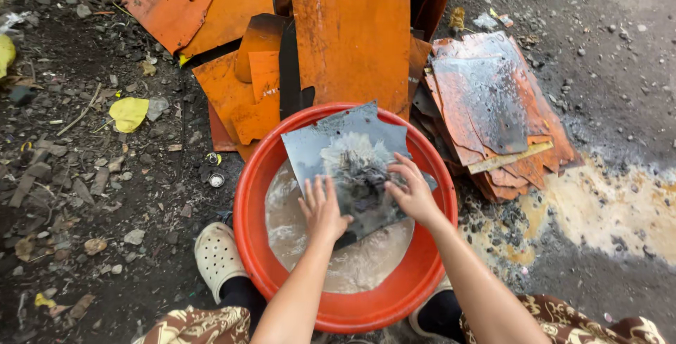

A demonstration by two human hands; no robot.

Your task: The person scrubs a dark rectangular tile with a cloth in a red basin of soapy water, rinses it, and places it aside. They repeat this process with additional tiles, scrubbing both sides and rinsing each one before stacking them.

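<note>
The grey metal sheet (348, 157) leans tilted in the red basin (338, 295), its lower edge dipped into the cloudy brown water (359, 259). Both hands lie spread and flat on it: the left hand (322, 209) presses the lower part, the right hand (414, 190) rubs a soapy grey patch. I judge the step is scrubbing the sheet's face; the next move would need steady pressure while the sheet is kept from sliding. Behind the basin lie rusty orange sheets (352, 34), and to its right a stack of partly cleaned sheets (493, 104) on the dirty ground (105, 196). A white clog (217, 256) stands left of the basin
</note>
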